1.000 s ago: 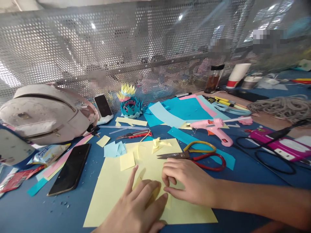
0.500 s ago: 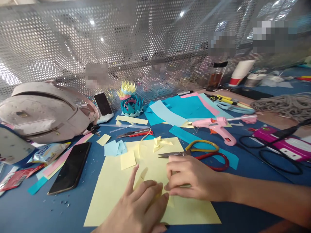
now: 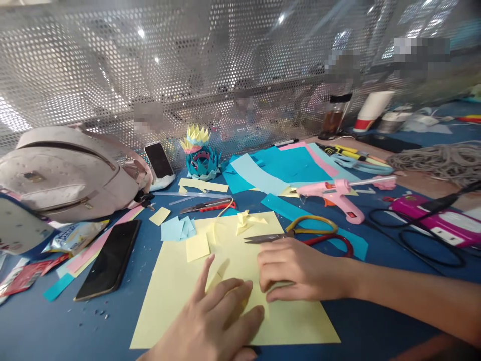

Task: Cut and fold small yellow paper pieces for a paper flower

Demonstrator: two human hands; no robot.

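A large yellow paper sheet (image 3: pixel 161 301) lies on the blue table. Low over its middle, my left hand (image 3: pixel 210 316) presses a small yellow paper piece (image 3: pixel 221 271), mostly covered by the fingers; the little finger sticks up. To its right my right hand (image 3: pixel 300 273) rests on the sheet with curled fingers, whose inner side is hidden. The two hands are apart. Scissors (image 3: pixel 268 238) with yellow and red handles lie just beyond the right hand. Folded yellow paper (image 3: pixel 248 220), a yellow square (image 3: pixel 198 246) and light blue squares (image 3: pixel 176 228) lie at the sheet's far edge.
A pink glue gun (image 3: pixel 338 193), a cutter knife (image 3: pixel 210 204) and blue paper (image 3: pixel 293 168) lie beyond. Behind them stands a paper lotus-like model (image 3: pixel 201 158) before a perforated metal screen. Left are a phone (image 3: pixel 108 260) and backpack (image 3: pixel 63 175); right, a purple power strip (image 3: pixel 432 220).
My right hand has drawn slightly right, away from the left fingertips it was close to. The left thumb and index finger have spread a little. The other things lie as before.
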